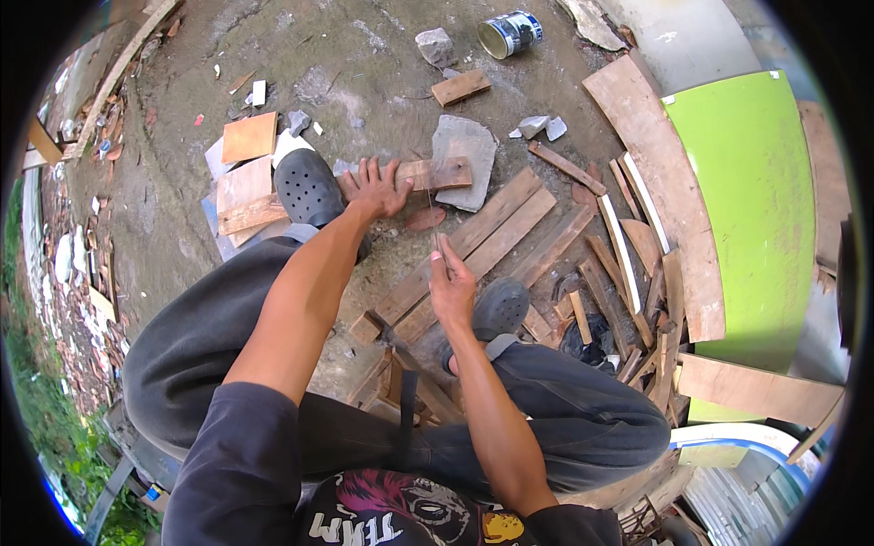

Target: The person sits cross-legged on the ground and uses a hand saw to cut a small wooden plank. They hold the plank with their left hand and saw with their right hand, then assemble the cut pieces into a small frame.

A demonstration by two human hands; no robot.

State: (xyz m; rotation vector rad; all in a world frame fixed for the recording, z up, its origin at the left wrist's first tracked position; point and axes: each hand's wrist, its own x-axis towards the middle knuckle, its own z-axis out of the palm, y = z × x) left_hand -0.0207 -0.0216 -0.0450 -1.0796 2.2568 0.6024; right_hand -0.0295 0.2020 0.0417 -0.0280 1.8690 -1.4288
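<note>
Left hand (373,188) spread open, on a wood block (452,172); right hand (452,287) — fingers curled, gripping a thin tool (435,238)

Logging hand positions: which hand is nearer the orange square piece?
Left. The left hand, on a wooden strip, is right of the orange square piece, past a shoe; the right hand is farther right and lower.

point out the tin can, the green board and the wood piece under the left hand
tin can (520,33): head view, on its side wall
green board (745,200): head view, middle of its face
wood piece (452,173): head view, near its right end
</note>
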